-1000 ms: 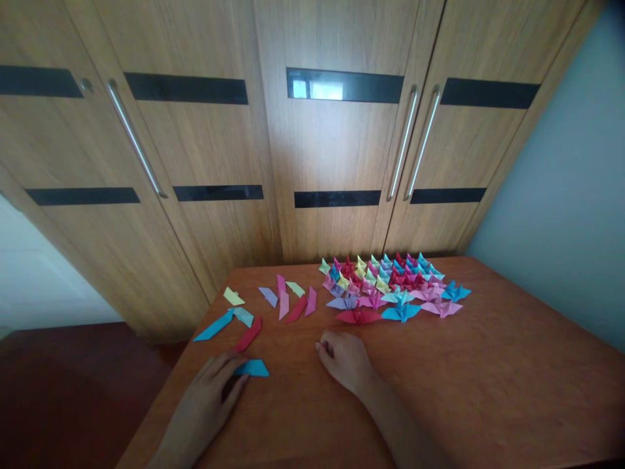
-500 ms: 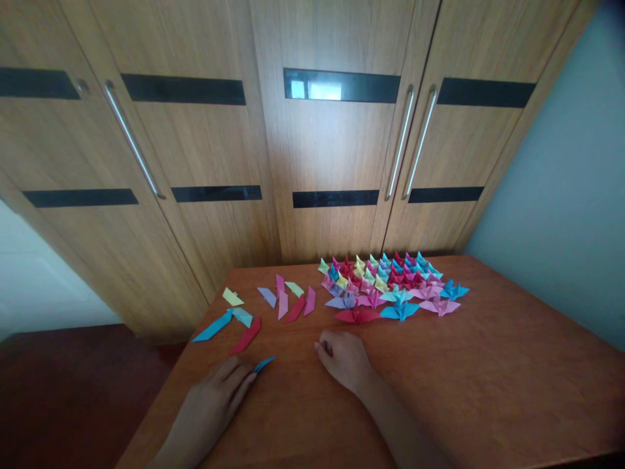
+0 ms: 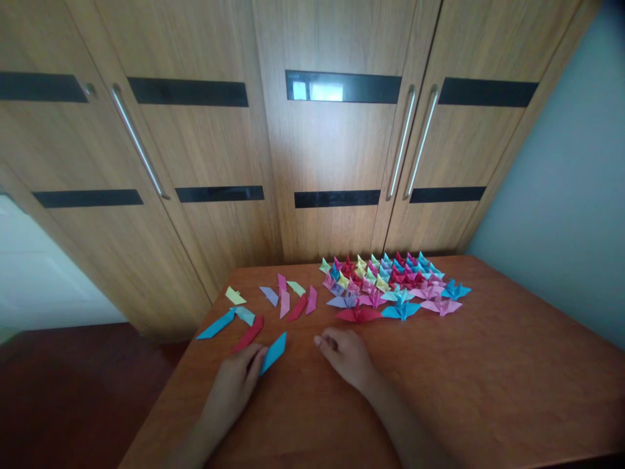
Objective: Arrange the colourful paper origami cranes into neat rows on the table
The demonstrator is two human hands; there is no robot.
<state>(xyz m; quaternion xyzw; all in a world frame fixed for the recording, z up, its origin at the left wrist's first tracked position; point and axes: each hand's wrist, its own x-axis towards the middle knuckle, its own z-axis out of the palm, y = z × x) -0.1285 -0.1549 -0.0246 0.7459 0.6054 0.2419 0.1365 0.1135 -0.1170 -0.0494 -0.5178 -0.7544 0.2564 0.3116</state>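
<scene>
My left hand (image 3: 239, 376) pinches a blue folded paper strip (image 3: 274, 354) with a slanted tip, its free end pointing up and to the right. On the table to the right, my right hand (image 3: 346, 355) rests with its fingers curled in; nothing shows in them. Just beyond the left hand lies a red folded paper strip (image 3: 248, 334). Past it are another blue strip (image 3: 216, 324) and a light blue one (image 3: 245, 316). In front of the right hand sits a red paper crane (image 3: 359, 315), beside a blue paper crane (image 3: 402, 311).
Rows of many-coloured paper cranes (image 3: 385, 280) stand at the table's back right. Several pink, lilac, green and red strips lie at the back middle, with a yellow one (image 3: 235, 296) at the left. Wooden cabinet doors (image 3: 332, 150) rise behind the brown table (image 3: 469, 384).
My left hand has lifted the blue strip from the table and moved it forward and right, turning it upward. The right hand has stayed almost in place.
</scene>
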